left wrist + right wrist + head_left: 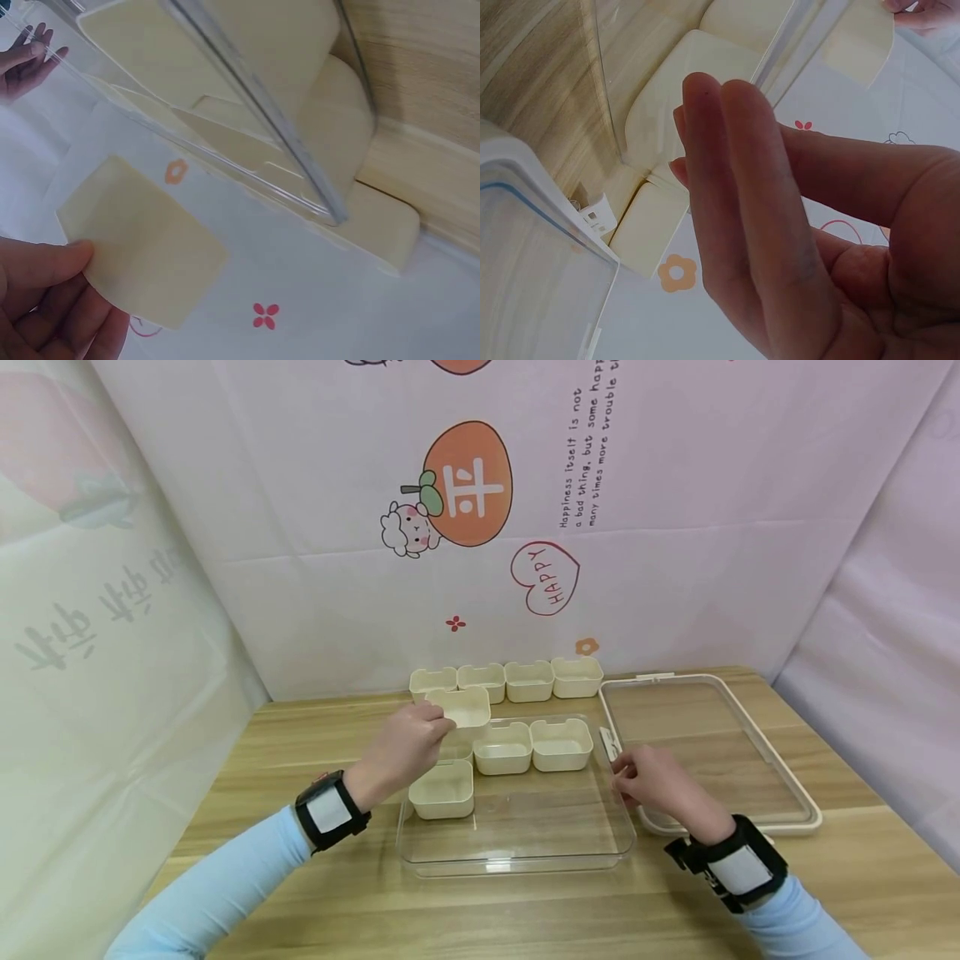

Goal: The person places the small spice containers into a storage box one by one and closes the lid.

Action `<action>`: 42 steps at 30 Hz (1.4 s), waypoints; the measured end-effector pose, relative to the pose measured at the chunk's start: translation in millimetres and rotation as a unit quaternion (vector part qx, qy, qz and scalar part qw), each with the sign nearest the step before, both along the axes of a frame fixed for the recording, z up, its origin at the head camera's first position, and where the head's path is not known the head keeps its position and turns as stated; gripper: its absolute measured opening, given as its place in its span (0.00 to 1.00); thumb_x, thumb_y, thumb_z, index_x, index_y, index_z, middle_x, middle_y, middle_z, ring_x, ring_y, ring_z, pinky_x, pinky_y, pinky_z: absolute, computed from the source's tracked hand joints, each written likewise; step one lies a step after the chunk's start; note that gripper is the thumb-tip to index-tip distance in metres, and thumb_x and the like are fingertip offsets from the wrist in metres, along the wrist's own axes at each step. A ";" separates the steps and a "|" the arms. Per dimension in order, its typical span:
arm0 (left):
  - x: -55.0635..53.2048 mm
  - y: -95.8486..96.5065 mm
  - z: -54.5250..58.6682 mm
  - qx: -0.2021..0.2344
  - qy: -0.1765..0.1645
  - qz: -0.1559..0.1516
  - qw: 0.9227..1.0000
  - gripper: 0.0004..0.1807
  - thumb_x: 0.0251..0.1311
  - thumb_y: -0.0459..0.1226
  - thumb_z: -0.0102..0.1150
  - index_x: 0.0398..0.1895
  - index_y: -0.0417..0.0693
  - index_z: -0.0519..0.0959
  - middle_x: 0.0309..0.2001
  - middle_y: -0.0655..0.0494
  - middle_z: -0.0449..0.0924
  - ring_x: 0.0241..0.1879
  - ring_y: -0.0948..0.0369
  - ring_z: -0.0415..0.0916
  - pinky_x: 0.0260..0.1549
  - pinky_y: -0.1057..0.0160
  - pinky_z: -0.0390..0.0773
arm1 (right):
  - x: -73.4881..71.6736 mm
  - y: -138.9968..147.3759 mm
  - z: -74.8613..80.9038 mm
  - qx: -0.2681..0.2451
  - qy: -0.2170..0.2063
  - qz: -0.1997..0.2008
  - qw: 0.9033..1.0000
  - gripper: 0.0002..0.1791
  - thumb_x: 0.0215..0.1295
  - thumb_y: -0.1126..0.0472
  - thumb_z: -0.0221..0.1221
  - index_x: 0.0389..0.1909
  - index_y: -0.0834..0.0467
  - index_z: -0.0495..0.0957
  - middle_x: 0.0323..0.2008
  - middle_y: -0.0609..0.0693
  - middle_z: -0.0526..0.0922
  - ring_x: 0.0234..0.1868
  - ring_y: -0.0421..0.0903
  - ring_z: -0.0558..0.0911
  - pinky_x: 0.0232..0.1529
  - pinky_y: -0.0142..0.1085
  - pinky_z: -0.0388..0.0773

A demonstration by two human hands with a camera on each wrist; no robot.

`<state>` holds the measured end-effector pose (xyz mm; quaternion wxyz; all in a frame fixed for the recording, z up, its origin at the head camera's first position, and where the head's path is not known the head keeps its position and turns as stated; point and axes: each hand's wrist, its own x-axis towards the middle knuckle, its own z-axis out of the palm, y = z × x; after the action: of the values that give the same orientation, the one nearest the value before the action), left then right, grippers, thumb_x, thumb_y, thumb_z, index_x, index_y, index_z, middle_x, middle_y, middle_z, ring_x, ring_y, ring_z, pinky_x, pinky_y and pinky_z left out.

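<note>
My left hand point(401, 743) pinches a small cream plastic bin point(465, 706) by its near left side, thumb and fingers at its wall. The bin is held up over the back left of a clear tray point(555, 831). Inside the tray stand several like bins, among them a front-left bin point(441, 793), a middle bin point(502, 752) and a right bin point(561, 747); another is partly hidden below the held one. By the tray's right wall is my right hand point(660, 785), its fingers point(769, 180) loosely bent and holding nothing. Whether it touches the wall, I cannot tell.
Along the back edge of the wooden table point(525, 914) stands a row of several more cream bins point(529, 683). To the tray's right lies a clear lid with a cream frame point(776, 760) and side clips. A printed cloth point(337, 610) hangs behind the table.
</note>
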<state>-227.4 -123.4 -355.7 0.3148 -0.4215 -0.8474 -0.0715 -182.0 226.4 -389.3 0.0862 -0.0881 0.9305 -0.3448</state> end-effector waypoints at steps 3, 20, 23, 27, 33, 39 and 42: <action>2.9 5.6 1.7 -0.001 0.003 -0.007 1.000 0.14 0.50 0.21 0.53 0.26 0.45 0.85 0.22 0.57 0.76 0.24 0.63 0.71 0.32 0.67 0.77 | 0.1 -0.1 0.3 0.001 0.004 0.002 1.000 0.14 0.59 0.70 0.56 0.43 0.77 0.74 0.29 0.61 0.84 0.24 0.48 0.84 0.27 0.38 0.81; 14.9 25.5 4.2 -0.018 0.019 -0.033 0.999 0.16 0.48 0.22 0.53 0.13 0.50 0.73 0.15 0.62 0.61 0.18 0.67 0.60 0.18 0.74 0.54 | 0.0 0.2 0.2 0.006 0.006 0.001 1.000 0.14 0.59 0.70 0.57 0.43 0.77 0.75 0.29 0.60 0.84 0.24 0.48 0.84 0.27 0.38 0.81; 18.0 29.5 6.0 -0.024 0.010 -0.032 0.999 0.16 0.49 0.23 0.53 0.12 0.51 0.72 0.15 0.63 0.59 0.19 0.68 0.58 0.17 0.74 0.51 | 0.1 0.2 0.3 0.006 0.008 0.002 1.000 0.14 0.59 0.70 0.57 0.43 0.77 0.75 0.29 0.60 0.84 0.24 0.47 0.84 0.26 0.38 0.81; 20.7 34.6 6.7 -0.031 -0.006 -0.031 0.999 0.17 0.50 0.23 0.52 0.12 0.52 0.72 0.15 0.64 0.58 0.19 0.69 0.55 0.17 0.73 0.50 | 0.2 0.0 0.6 0.004 0.008 0.002 1.000 0.14 0.60 0.70 0.57 0.43 0.77 0.75 0.29 0.60 0.84 0.24 0.48 0.84 0.27 0.38 0.81; 22.7 41.5 5.6 -0.036 -0.015 -0.028 0.999 0.16 0.50 0.24 0.53 0.13 0.54 0.75 0.15 0.65 0.58 0.18 0.70 0.55 0.15 0.74 0.48 | -0.2 0.0 0.4 0.001 0.005 0.002 1.000 0.14 0.60 0.70 0.56 0.44 0.77 0.74 0.29 0.60 0.84 0.24 0.47 0.84 0.27 0.39 0.81; 25.1 48.4 6.2 -0.048 -0.046 -0.047 0.997 0.16 0.51 0.24 0.53 0.13 0.52 0.74 0.15 0.65 0.53 0.18 0.69 0.49 0.17 0.74 0.46 | -0.2 0.0 -0.3 0.000 0.005 0.002 1.000 0.14 0.59 0.70 0.56 0.43 0.77 0.74 0.29 0.61 0.84 0.24 0.48 0.84 0.27 0.39 0.81; 26.2 51.8 6.4 -0.057 -0.057 -0.046 0.996 0.16 0.51 0.24 0.53 0.13 0.52 0.75 0.15 0.65 0.53 0.18 0.69 0.49 0.17 0.74 0.46 | -0.3 0.1 -0.2 -0.002 0.004 0.002 1.000 0.14 0.59 0.70 0.56 0.43 0.77 0.74 0.29 0.61 0.84 0.24 0.48 0.84 0.27 0.39 0.81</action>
<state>-201.2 -71.7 -349.3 0.2378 -0.4728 -0.8463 -0.0616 -182.3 226.5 -389.5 0.0831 -0.0914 0.9300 -0.3461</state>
